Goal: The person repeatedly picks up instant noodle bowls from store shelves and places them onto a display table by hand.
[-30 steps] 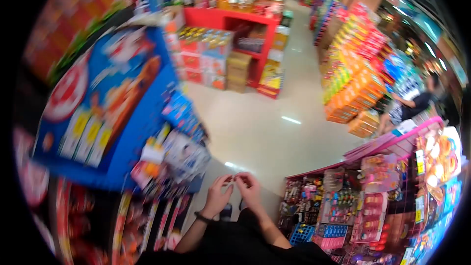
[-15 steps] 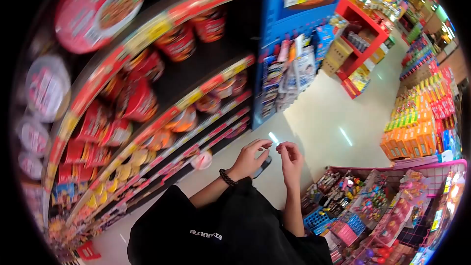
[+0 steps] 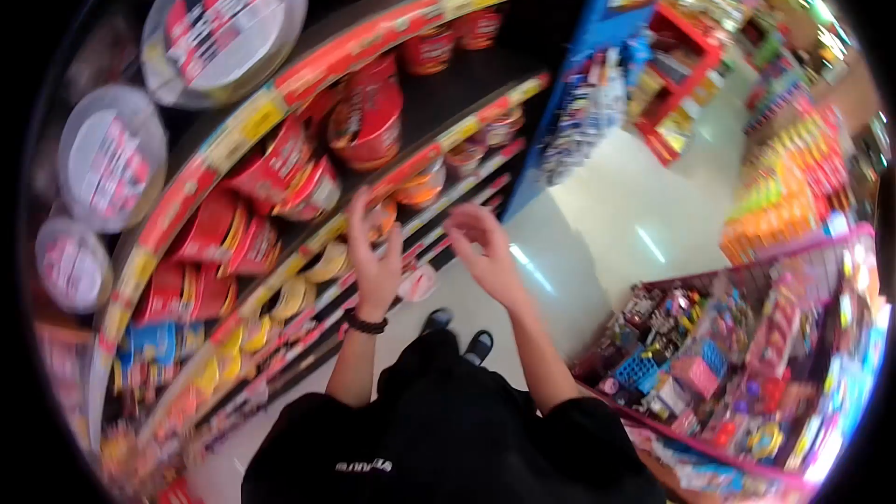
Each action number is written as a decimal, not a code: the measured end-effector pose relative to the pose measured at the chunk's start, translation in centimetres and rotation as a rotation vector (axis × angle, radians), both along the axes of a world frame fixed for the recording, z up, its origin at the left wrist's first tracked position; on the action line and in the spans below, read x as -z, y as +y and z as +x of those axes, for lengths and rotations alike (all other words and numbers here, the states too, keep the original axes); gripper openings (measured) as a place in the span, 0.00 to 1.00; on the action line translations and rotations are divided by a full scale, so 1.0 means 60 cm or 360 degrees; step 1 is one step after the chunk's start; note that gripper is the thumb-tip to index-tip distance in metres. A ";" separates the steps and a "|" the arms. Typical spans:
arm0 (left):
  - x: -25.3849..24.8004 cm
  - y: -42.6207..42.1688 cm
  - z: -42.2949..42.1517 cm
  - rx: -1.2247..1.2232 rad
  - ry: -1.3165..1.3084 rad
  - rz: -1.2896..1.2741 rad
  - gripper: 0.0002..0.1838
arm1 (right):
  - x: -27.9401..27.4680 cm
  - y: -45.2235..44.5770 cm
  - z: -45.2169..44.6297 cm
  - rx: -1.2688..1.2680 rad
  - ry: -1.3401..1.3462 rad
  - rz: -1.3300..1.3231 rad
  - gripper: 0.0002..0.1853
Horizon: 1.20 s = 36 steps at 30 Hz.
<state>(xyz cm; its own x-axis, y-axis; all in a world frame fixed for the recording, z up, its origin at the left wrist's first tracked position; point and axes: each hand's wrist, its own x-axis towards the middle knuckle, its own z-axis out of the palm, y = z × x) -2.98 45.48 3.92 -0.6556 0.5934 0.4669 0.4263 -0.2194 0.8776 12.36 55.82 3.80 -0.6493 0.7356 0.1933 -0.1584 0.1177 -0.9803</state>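
My left hand (image 3: 376, 266) is raised before the shelves with its fingers apart and nothing in it; a dark beaded bracelet circles the wrist. To its right, my right hand (image 3: 483, 247) hangs in the air, empty, its fingers spread and slightly curved. The hands do not touch each other. Behind and above my left hand, red noodle cups (image 3: 367, 121) stand on a shelf. Orange-lidded cups (image 3: 422, 185) sit on the shelf below, between and beyond the hands.
Large clear-lidded bowls (image 3: 224, 26) line the upper left shelf. A pink rack (image 3: 728, 266) of small packaged goods stands at the right. Beyond are a blue display panel (image 3: 597, 14), a red stand (image 3: 667, 145) and stacked orange boxes (image 3: 770, 210). My feet are on the pale floor (image 3: 579, 271).
The view has swung left to the noodle shelves. My hands, close together before, have moved apart and up, and their fingers have spread.
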 end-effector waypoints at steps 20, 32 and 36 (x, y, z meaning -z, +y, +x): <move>-0.016 0.056 -0.073 0.0188 0.0037 -0.0034 0.47 | -0.098 0.080 -0.280 0.0457 0.0531 0.0100 0.25; 0.003 -0.018 0.075 0.0728 0.0171 0.0073 0.56 | -0.067 -0.098 0.032 0.1083 0.0393 0.0350 0.25; 0.044 0.005 0.135 0.1064 -0.0113 0.0179 0.65 | -0.059 -0.161 0.137 0.1185 0.0278 0.0448 0.28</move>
